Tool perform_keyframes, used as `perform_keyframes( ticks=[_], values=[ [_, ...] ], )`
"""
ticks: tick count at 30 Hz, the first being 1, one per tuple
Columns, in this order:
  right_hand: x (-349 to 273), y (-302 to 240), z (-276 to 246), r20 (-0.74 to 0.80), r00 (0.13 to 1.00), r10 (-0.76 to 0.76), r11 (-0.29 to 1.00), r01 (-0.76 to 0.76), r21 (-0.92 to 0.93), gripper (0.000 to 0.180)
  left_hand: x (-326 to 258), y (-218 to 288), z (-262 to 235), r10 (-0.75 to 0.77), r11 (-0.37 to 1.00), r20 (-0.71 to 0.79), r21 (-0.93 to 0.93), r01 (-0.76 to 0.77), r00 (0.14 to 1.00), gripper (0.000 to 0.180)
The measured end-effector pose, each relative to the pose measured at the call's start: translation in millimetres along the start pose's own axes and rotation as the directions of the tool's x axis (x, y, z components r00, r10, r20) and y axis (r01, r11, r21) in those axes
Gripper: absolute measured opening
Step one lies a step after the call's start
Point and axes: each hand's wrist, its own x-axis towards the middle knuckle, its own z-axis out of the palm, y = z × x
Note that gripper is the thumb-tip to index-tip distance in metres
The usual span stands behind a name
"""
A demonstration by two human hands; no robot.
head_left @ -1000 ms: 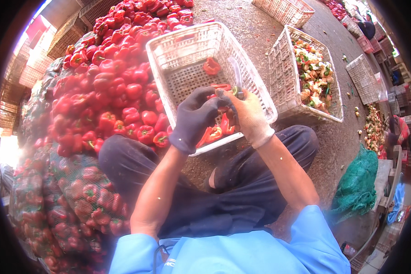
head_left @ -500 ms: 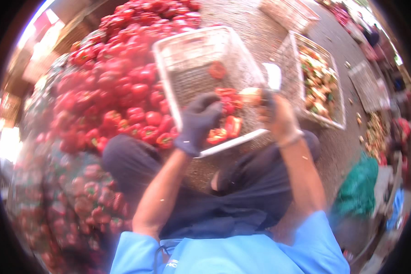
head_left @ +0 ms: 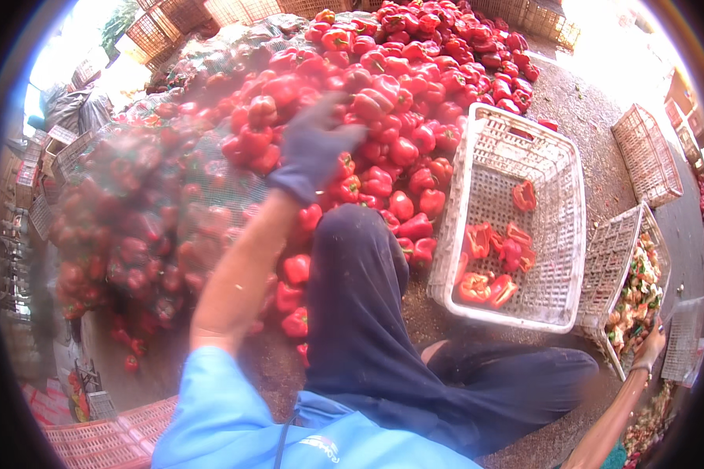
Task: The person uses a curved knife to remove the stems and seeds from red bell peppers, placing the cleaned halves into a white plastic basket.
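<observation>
My left hand (head_left: 314, 148), in a dark glove, is stretched over a large heap of red bell peppers (head_left: 377, 181). Its fingers are apart, close beside the peppers; whether they touch one is blurred. Far to the right, my bare right hand (head_left: 648, 349) is small in view, fingers closed, at the near end of a crate (head_left: 601, 283) of pepper cores and trimmings (head_left: 635, 285). What it grips cannot be made out. Between my hands stands a pale plastic crate (head_left: 516, 319) with several cut red pepper pieces (head_left: 486, 289) at its bottom.
My bent knee (head_left: 357, 234) rises between the pepper heap and the crate. Mesh netting (head_left: 223, 205) covers peppers at the left. Another crate (head_left: 648, 155) stands at the far right, and stacked crates (head_left: 160, 31) line the back. A pinkish crate (head_left: 113, 434) is at lower left.
The view has swung left. My left hand has gone from the crate to the pepper heap. My right hand, which held a knife and a pale piece over the crate, is now out by the trimmings.
</observation>
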Motion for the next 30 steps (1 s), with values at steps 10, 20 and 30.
perform_keyframes(
  ticks=[10,20,30],
  values=[
    [-86,-51,117,0.255,0.912,0.320,0.894,-0.380,0.239,0.032,42,-189,-94,-0.206,0.430,-0.261,0.842,0.327,0.943,0.112],
    [-124,-112,214,0.392,0.903,0.176,0.971,-0.225,0.082,0.039,45,-225,-123,-0.256,0.506,-0.250,0.788,0.350,0.934,0.089],
    [-230,-265,331,0.655,0.733,0.184,0.898,-0.397,0.191,0.042,7,-89,-70,-0.419,0.771,0.285,-0.390,0.504,0.862,0.045]
  ],
)
